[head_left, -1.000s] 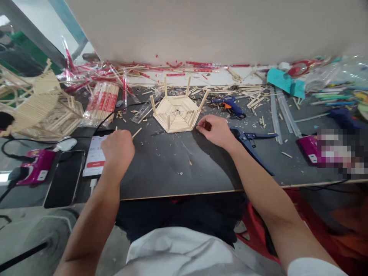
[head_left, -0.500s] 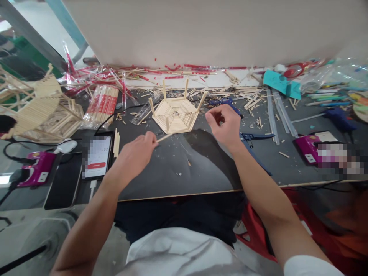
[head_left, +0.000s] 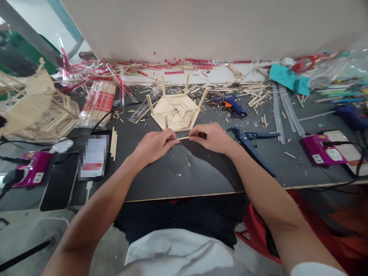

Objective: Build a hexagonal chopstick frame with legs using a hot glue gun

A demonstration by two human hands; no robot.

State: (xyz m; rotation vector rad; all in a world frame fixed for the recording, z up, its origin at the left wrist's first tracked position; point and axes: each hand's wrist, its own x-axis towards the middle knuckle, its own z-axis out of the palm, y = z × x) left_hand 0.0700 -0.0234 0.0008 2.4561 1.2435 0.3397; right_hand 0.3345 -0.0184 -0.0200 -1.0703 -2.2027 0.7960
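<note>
Between my two hands a thin wooden stick (head_left: 183, 138) lies roughly level, just in front of the woven-looking hexagonal stick frame. My left hand (head_left: 158, 145) pinches its left end, and my right hand (head_left: 214, 137) pinches its right end. Behind them stands the hexagonal frame (head_left: 176, 114), built of stacked sticks with a small hole at its middle and upright posts at its corners. Blue pipe cutters (head_left: 253, 145) lie to the right of my right hand. A blue and orange glue gun (head_left: 231, 104) rests farther back.
A phone (head_left: 93, 157) and a few loose sticks (head_left: 114, 143) lie on the left, near a purple power block (head_left: 33, 168). Packed sticks (head_left: 99, 99) and a larger stick structure (head_left: 37, 103) stand behind. Glue sticks (head_left: 283, 111) and another purple block (head_left: 324, 150) are on the right.
My left hand has moved right with the stick. My right hand has come down and left from beside the hexagonal frame and now grips the stick's other end.
</note>
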